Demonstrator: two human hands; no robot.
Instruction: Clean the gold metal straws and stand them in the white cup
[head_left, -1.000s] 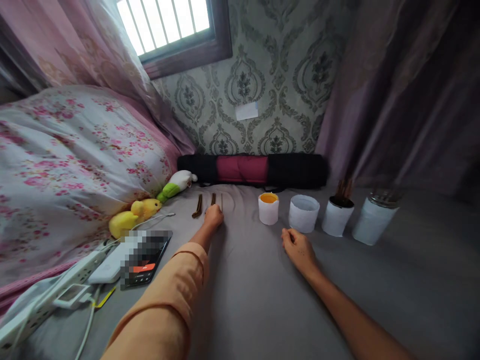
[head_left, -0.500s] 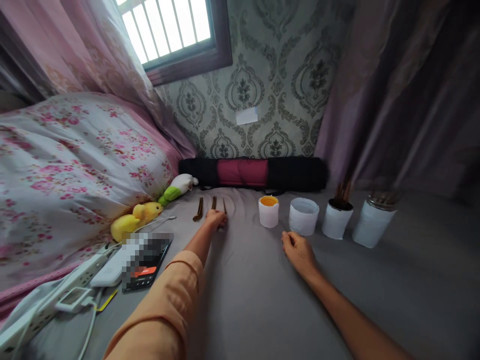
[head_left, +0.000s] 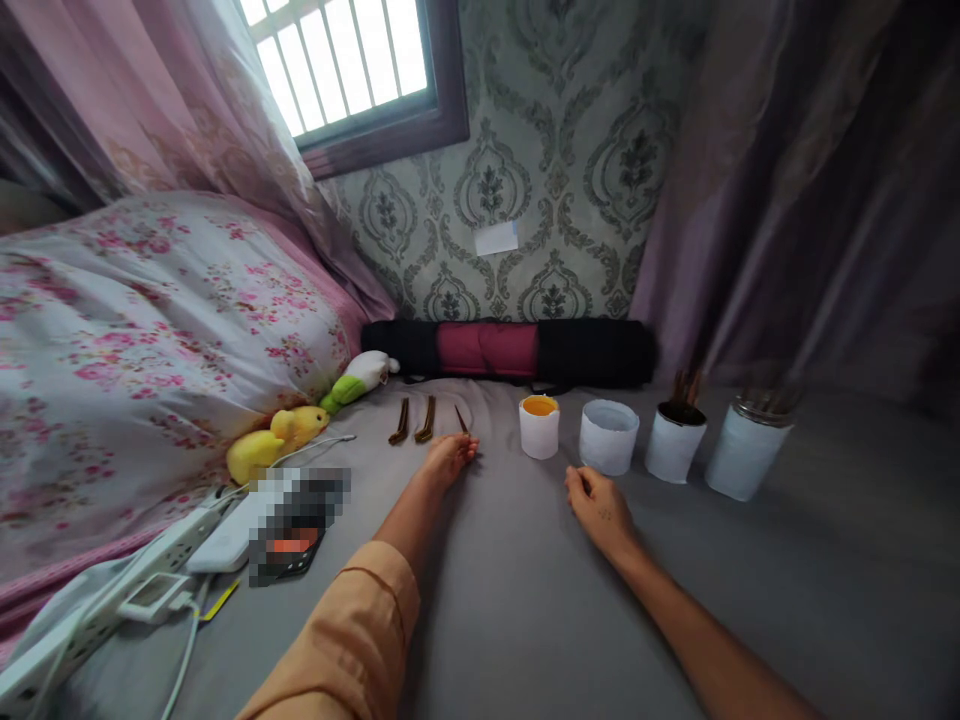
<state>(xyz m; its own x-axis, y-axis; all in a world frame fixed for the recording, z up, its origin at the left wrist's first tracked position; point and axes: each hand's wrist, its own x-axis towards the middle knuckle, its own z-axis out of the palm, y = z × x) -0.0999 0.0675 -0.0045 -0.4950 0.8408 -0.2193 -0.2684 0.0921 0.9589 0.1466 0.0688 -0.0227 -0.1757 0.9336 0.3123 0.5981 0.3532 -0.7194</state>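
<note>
My left hand (head_left: pixel 448 458) is low over the grey sheet, its fingers closed around the lower end of a thin dark pointed stick (head_left: pixel 461 417). The stick's tip points up and slightly left. Just left of it lie two narrow brown-gold pieces (head_left: pixel 425 420), (head_left: pixel 400 422) with bent lower ends; their kind is unclear. My right hand (head_left: pixel 598 500) rests with curled fingers in front of a wide white-wrapped cup (head_left: pixel 609 440), apart from it. Whatever those fingers may hold is hidden. A smaller white cup (head_left: pixel 538 436) with an orange inside stands between the hands.
Farther right are two white-wrapped containers (head_left: pixel 675 455), (head_left: pixel 742 465) with thin sticks upright in them. A black and maroon roll (head_left: pixel 487 350) lies along the wall. Plush toys (head_left: pixel 255 455), a blurred phone (head_left: pixel 300 540), a power strip (head_left: pixel 97 625) and cables occupy the left.
My left hand has moved a little right and nearer me, uncovering the second brown-gold piece. The thin stick has shifted right and now leans left. My right hand stays nearly still.
</note>
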